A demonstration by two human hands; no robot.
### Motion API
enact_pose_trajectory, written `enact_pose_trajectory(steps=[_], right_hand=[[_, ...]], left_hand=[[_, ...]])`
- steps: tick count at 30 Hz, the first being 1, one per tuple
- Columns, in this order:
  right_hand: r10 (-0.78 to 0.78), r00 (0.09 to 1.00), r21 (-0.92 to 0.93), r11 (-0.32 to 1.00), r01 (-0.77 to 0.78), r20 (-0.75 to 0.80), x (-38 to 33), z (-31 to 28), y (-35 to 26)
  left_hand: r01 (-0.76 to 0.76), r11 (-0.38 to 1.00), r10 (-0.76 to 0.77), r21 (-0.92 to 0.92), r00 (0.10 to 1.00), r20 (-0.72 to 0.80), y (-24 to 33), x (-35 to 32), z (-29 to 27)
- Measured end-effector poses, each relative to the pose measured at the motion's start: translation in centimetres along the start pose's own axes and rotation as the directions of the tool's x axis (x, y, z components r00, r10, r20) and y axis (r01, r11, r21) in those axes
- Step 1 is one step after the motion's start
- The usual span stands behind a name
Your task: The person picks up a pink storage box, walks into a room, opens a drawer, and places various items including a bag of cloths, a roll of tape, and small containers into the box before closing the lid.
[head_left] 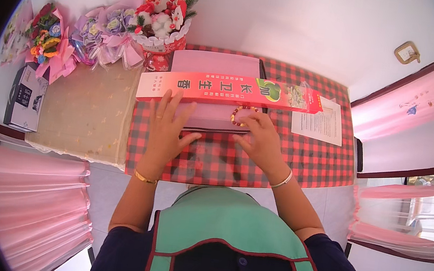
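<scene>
A long, flat red-and-white box [217, 88] with a green fruit picture lies crosswise over a pink box with dark edging [215, 62]. My left hand [165, 129] has its fingers spread, and their tips reach the long box's near edge at its left end. On the pink surface, just below the long box, is a bracelet of dark red and gold beads [234, 117]. The fingers of my right hand [262, 144] curl over its right side and appear to grip it, with the thumb held apart. Their contact with the beads is partly hidden.
Red-and-black checked cloth [310, 171] covers the table. Behind the long box's right end lies a printed sheet [326, 128]. Wrapped flower bouquets [49, 42], a red festive arrangement [160, 25] and a dark-and-white carton [25, 98] stand at the left, beside a beige cloth [84, 114].
</scene>
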State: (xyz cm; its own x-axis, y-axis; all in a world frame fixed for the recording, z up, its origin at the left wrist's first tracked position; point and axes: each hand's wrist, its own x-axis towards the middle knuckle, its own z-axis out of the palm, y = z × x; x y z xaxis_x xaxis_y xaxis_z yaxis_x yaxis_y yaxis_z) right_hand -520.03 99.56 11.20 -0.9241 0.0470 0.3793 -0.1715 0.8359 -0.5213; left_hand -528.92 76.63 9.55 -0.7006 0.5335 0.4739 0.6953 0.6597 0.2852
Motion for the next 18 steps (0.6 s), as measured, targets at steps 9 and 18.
enact_pose_trajectory(steps=[9,18], right_hand=[[-0.197,0.976,-0.331,0.931,0.155,-0.096,0.4,2.6,3.8],[-0.066,0.968,-0.255,0.967,0.002,-0.243,4.2,2.8,9.0]], left_hand=[[0.237,0.965,-0.245,-0.112,0.967,-0.067,-1.7,-1.9,4.0],[0.253,0.955,-0.273,-0.157,0.954,-0.123,-2.3,4.2,9.4]])
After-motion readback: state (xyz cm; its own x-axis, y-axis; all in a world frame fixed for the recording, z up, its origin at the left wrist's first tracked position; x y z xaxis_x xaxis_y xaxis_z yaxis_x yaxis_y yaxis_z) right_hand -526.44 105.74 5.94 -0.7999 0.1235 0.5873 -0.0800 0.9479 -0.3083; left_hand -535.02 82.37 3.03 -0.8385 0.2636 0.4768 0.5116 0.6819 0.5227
